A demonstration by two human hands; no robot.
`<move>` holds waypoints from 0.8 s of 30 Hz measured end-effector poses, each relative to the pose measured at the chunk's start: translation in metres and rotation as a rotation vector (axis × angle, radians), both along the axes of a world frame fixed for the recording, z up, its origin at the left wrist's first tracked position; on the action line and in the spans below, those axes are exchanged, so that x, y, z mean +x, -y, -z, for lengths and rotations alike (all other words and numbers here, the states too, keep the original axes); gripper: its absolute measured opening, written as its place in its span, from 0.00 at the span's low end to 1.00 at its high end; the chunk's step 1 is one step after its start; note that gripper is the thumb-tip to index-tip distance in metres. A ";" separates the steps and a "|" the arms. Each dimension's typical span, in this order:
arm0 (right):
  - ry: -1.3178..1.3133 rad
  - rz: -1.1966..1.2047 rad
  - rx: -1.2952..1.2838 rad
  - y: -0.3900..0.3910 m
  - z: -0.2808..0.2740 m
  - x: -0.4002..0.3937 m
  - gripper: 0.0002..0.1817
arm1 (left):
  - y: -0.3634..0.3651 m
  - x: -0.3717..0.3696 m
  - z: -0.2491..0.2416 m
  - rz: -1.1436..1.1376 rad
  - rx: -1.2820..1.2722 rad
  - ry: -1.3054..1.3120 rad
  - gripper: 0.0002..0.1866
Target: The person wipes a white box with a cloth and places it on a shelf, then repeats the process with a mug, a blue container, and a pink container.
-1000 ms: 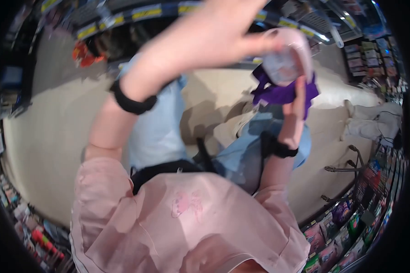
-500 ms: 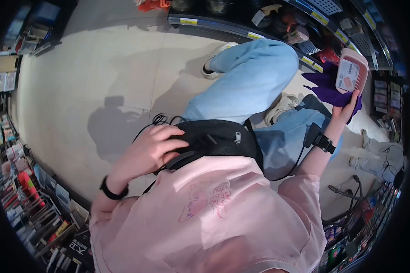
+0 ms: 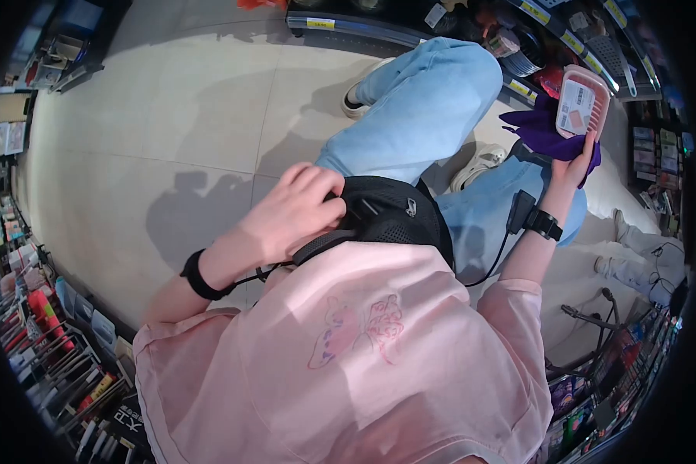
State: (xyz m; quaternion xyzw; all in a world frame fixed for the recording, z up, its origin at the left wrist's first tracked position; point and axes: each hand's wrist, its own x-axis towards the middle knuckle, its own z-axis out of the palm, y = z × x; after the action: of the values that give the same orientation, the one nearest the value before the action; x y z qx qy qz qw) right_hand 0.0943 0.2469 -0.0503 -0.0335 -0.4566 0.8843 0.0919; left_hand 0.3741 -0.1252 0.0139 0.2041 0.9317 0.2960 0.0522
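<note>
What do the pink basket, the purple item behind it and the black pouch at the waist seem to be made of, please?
The pink basket looks like moulded plastic: rigid slotted rim, smooth sheen, paper label stuck on it. The purple item looks like soft cloth, since it creases and drapes. The black pouch seems synthetic fabric with perforated mesh and a zip.

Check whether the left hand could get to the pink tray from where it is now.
Probably yes. The left hand rests on the black waist bag, apart from the pink tray that the right hand holds with a purple cloth; nothing blocks between.
</note>
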 end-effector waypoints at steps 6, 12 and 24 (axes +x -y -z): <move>-0.013 0.019 -0.006 0.000 -0.003 0.002 0.18 | -0.007 -0.011 -0.020 -0.166 -0.147 0.005 0.17; 0.000 0.096 -0.052 0.004 -0.004 0.005 0.18 | -0.032 -0.009 -0.005 -0.216 -0.282 -0.021 0.24; 0.042 0.238 -0.087 0.015 -0.009 0.008 0.20 | -0.052 -0.010 -0.008 -0.327 -0.547 0.103 0.24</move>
State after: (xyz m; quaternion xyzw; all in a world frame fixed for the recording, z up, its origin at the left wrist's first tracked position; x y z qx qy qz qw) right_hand 0.1023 0.2323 -0.0410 -0.1097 -0.4125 0.8852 0.1851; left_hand 0.3645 -0.0729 0.0214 0.0150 0.9933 0.0490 0.1037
